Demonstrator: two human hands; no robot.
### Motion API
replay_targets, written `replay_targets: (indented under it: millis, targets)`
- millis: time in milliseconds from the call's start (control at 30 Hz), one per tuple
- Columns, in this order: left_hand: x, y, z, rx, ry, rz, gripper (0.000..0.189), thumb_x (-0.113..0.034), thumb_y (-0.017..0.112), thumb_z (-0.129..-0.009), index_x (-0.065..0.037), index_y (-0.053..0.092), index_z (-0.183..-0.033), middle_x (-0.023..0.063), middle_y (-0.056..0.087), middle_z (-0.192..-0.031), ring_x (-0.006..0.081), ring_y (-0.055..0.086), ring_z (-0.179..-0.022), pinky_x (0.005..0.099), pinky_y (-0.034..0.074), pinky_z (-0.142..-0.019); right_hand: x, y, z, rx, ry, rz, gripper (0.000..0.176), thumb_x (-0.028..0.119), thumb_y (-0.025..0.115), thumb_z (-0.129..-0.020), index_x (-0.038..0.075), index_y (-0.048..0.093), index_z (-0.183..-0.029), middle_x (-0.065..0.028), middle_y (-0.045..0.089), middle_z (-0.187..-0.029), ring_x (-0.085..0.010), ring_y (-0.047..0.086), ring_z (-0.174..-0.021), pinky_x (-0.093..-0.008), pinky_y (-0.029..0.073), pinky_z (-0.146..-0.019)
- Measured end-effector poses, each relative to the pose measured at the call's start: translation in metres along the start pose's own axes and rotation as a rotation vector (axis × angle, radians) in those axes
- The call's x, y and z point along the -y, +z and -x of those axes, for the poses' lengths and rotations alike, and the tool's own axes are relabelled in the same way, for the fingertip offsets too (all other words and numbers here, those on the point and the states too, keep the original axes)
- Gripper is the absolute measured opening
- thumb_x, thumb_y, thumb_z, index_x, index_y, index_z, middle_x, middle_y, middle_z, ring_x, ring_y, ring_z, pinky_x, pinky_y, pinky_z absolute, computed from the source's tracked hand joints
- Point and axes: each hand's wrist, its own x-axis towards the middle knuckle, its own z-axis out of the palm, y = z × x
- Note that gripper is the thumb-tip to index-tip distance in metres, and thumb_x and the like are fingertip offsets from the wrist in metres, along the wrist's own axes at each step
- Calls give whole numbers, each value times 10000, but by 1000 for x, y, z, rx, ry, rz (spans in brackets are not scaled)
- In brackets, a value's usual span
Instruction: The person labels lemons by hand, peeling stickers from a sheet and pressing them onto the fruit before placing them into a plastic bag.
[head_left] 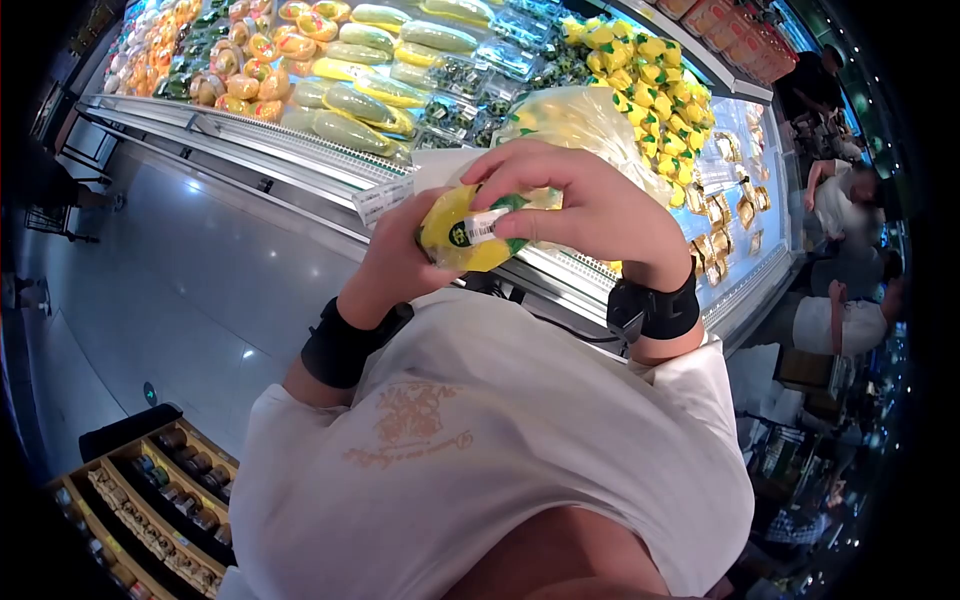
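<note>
In front of my chest, my left hand is closed around a small yellow-and-green packet from its left side. A white barcode sticker lies across the packet's face, next to a dark green round mark. My right hand bends over the packet from the right, its thumb on the right end of the sticker and its fingers curled along the top. Just beyond my hands, a clear plastic bag with yellow things inside rests on the display. White printed paper labels stick out near my left hand.
A chilled produce display runs along the front, with wrapped long green vegetables and a heap of yellow packets. A shelf of jars stands at lower left. People are at the right.
</note>
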Motion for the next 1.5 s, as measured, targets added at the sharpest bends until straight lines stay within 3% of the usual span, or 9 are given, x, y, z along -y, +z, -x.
replay_targets:
  millis: [233, 333, 533, 900, 1000, 1100, 1167, 1267, 1500]
  targets:
    - [9, 9, -1, 228, -397, 84, 505, -129, 827, -657, -23, 592, -1091, 78, 672, -895, 144, 644, -818, 294, 508, -740, -33, 15, 27, -179, -61, 316, 116, 109, 641, -797, 40, 568, -854, -115, 579, -903, -304, 552, -867, -376, 457, -753]
    - [14, 9, -3, 390, -362, 20, 439, -136, 808, -662, -10, 578, -1015, 92, 666, -899, 163, 640, -798, 305, 501, -709, -23, 14, 32, -20, 322, 199, 119, 128, 630, -797, 41, 549, -805, -96, 562, -798, -286, 541, -836, -399, 426, -746]
    - [28, 9, -18, 641, -520, 260, 404, -85, 765, -674, -25, 609, -1041, 53, 664, -939, 150, 627, -823, 299, 496, -732, -61, 38, 55, -403, -105, 402, 87, 95, 584, -749, 28, 533, -727, -141, 545, -683, -329, 551, -721, -387, 435, -622]
    - [49, 22, -24, 952, -402, 185, 437, -82, 747, -711, 2, 570, -1102, 69, 653, -987, 157, 622, -888, 289, 497, -750, -76, 63, 100, -559, -21, -16, 176, 153, 618, -836, 8, 527, -795, -129, 530, -707, -315, 545, -700, -381, 432, -625]
    - [80, 26, -20, 967, -657, 449, 402, -229, 661, -829, 21, 564, -1128, 77, 644, -1019, 165, 611, -902, 295, 479, -804, -61, 57, 119, -427, 218, 52, 204, 174, 594, -866, 11, 508, -777, -126, 481, -627, -317, 523, -600, -390, 421, -573]
    - [90, 39, -22, 693, -805, 885, 488, -406, 517, -911, 22, 581, -1135, 74, 632, -1057, 162, 588, -944, 293, 447, -858, -55, 50, 154, -654, 278, 127, 270, 207, 566, -904, 6, 476, -750, -126, 446, -600, -298, 473, -525, -368, 377, -511]
    - [102, 43, -33, 797, -592, 422, 610, -524, 423, -922, 22, 602, -1125, 87, 623, -1084, 157, 564, -994, 283, 426, -874, -56, 36, 191, -807, 377, 152, 285, 206, 562, -917, 6, 464, -738, -100, 436, -599, -222, 447, -504, -327, 352, -491]
    - [106, 53, -39, 807, -597, 368, 518, -436, 458, -934, 31, 611, -1096, 73, 626, -1058, 146, 561, -990, 267, 425, -862, -71, 11, 260, -1223, 520, -78, 281, 181, 569, -929, 32, 467, -713, 60, 425, -641, -20, 385, -588, -225, 325, -499]
    - [79, 123, -55, 809, -772, 389, 350, -216, 527, -913, 27, 573, -1160, 64, 602, -1097, 130, 547, -1022, 259, 395, -920, -173, -78, 444, -1570, 760, 350, 254, 178, 577, -922, 6, 520, -744, 23, 486, -643, -39, 417, -612, -230, 370, -543]
